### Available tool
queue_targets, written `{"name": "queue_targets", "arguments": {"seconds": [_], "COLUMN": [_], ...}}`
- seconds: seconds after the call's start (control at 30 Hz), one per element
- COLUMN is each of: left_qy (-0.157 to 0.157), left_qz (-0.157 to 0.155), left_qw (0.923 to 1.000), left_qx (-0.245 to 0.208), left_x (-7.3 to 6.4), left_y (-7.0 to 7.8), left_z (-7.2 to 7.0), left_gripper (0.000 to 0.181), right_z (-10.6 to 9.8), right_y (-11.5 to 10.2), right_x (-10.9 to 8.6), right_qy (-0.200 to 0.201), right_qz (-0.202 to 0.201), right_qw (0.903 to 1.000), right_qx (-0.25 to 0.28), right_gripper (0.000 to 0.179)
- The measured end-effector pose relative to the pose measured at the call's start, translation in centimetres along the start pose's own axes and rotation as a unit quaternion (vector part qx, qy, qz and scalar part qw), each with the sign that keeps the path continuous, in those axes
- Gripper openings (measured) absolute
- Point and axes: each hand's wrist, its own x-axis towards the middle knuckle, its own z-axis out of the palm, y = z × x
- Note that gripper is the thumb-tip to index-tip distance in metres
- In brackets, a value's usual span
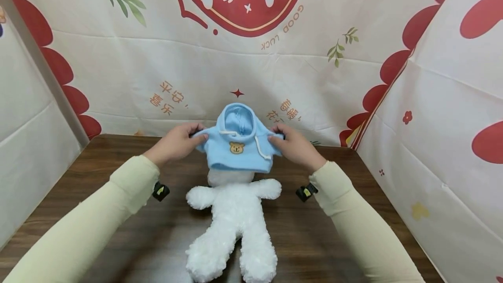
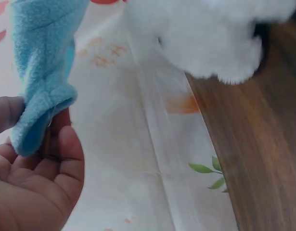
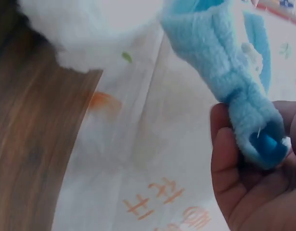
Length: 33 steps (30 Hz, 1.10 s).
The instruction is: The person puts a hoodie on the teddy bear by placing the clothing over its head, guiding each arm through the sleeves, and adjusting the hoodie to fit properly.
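Note:
A small light-blue hoodie with a bear-face patch and white drawstrings is held up by its two sleeves, front toward me. My left hand pinches the sleeve on the left; in the left wrist view the sleeve cuff sits between thumb and fingers. The other sleeve is pinched by my right hand, its cuff opening showing in the right wrist view. Below the hoodie a white plush toy lies on its back or front, arms spread, legs toward me. The hoodie hides most of its head.
The brown wooden table bears the toy. A white printed cloth with red designs hangs behind it, and another printed cloth stands along the right side. Each wrist wears a small black device, such as the left one.

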Motion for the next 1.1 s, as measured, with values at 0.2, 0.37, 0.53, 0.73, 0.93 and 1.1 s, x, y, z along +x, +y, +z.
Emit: {"name": "queue_targets", "arguments": {"seconds": [0.2,0.37,0.53,0.73,0.93,1.1], "left_qy": [0.009,0.009,0.02,-0.005,-0.019,-0.019], "left_qz": [0.004,-0.002,0.0,-0.03,-0.061,-0.002], "left_qw": [0.9999,0.9999,0.9993,0.9978,0.9914,0.9949], "left_qx": [0.004,0.007,0.031,0.059,0.114,0.099], "left_x": [3.8,5.6,6.6,6.6,5.2,4.1], "left_y": [-1.0,-2.6,-5.4,-8.4,-9.4,-9.0], "left_z": [0.5,1.4,2.2,4.1,5.2,5.3], "left_gripper": [0.017,0.015,0.014,0.019,0.041,0.03], "right_z": [-0.7,0.5,2.8,5.9,7.0,5.9], "right_y": [2.8,5.6,7.5,10.2,10.9,9.4], "right_x": [3.7,5.5,7.5,8.0,7.0,5.6], "right_qy": [0.0,0.007,0.023,-0.02,-0.032,0.071], "right_qz": [0.011,0.026,0.039,0.072,0.066,-0.025], "right_qw": [0.9983,0.9977,0.9964,0.9948,0.9973,0.9969], "right_qx": [0.058,0.062,0.071,0.068,-0.009,-0.023], "right_gripper": [0.017,0.02,0.018,0.022,0.038,0.02]}}
